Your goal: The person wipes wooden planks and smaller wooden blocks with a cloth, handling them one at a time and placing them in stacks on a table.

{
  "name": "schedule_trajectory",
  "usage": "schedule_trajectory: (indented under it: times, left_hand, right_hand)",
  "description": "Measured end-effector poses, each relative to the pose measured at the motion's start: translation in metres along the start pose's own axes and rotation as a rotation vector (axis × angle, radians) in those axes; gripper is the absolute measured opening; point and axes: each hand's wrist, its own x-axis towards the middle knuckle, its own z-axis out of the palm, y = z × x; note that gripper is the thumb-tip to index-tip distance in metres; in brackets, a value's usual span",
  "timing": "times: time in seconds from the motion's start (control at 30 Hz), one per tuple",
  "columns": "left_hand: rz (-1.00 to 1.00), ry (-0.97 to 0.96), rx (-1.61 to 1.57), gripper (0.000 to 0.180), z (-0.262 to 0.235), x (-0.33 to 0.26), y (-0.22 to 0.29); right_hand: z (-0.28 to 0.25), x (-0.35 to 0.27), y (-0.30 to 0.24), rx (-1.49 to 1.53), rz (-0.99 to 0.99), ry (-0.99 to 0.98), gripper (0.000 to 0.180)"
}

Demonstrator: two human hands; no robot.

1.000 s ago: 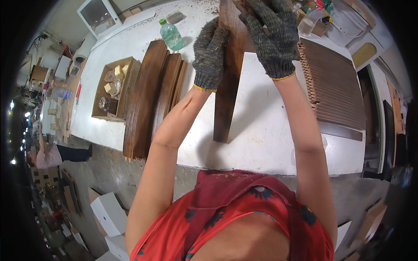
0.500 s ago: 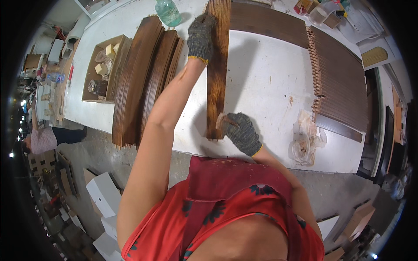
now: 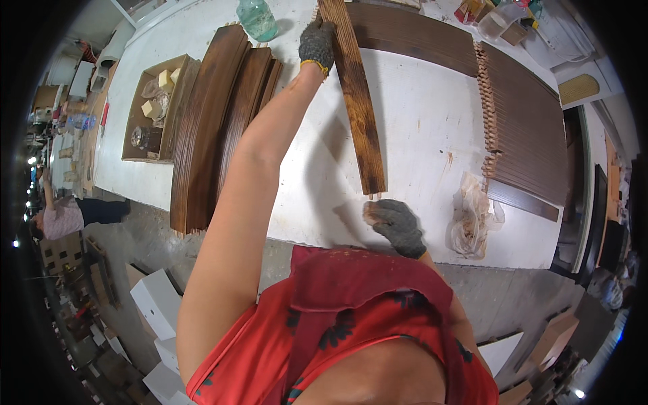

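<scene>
A long dark-stained wooden slat [image 3: 356,108] with a bold grain slants over the white table. At its far end my left hand [image 3: 316,46], in a grey knit glove with a yellow cuff, is closed around the slat's edge. My right hand [image 3: 397,227], gloved alike, is just off the slat's near end, where short pale dowels stick out. Its fingers are closed on a small beige wad [image 3: 370,213], perhaps cloth; the glove hides most of it.
Stacked dark slats [image 3: 209,128] lie at left beside a cardboard box [image 3: 127,145] of yellowish blocks and a jar. A green-tinted bottle [image 3: 258,21] stands behind. Rows of dark slats [image 3: 526,121] and a crumpled plastic bag [image 3: 470,219] lie at right on the table [image 3: 418,135].
The slat has swung, its near end moving right and away from me. My right hand has come off that end, moving right and closer to me. My left hand keeps its grip.
</scene>
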Motion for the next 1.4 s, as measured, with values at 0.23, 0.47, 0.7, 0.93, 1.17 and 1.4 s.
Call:
schedule_trajectory:
  times: [0.23,0.47,0.7,0.93,1.17,1.4]
  left_hand:
    - [-0.036,-0.164,-0.049,0.045,-0.003,0.002,-0.059]
    - [-0.107,-0.037,0.258,0.067,-0.014,-0.152,-0.056]
    - [-0.276,-0.207,-0.081,0.064,0.003,-0.237,-0.042]
    - [-0.592,-0.253,-0.624,0.034,-0.012,-0.227,-0.037]
    - [-0.591,-0.367,-1.098,0.055,-0.006,-0.259,0.037]
    - [-0.596,-0.391,-0.979,0.042,-0.003,-0.250,0.022]
  right_hand:
    - [-0.007,-0.019,0.011,0.389,0.400,0.307,0.027]
    - [-0.009,-0.028,0.023,0.556,0.510,0.362,0.029]
    - [-0.008,-0.052,0.062,0.493,0.514,0.497,0.032]
    - [-0.003,-0.050,0.052,1.022,0.475,0.662,0.046]
    - [-0.016,-0.021,-0.040,0.582,0.570,0.622,0.027]
    - [-0.023,-0.001,-0.052,-0.558,-0.084,0.184,0.029]
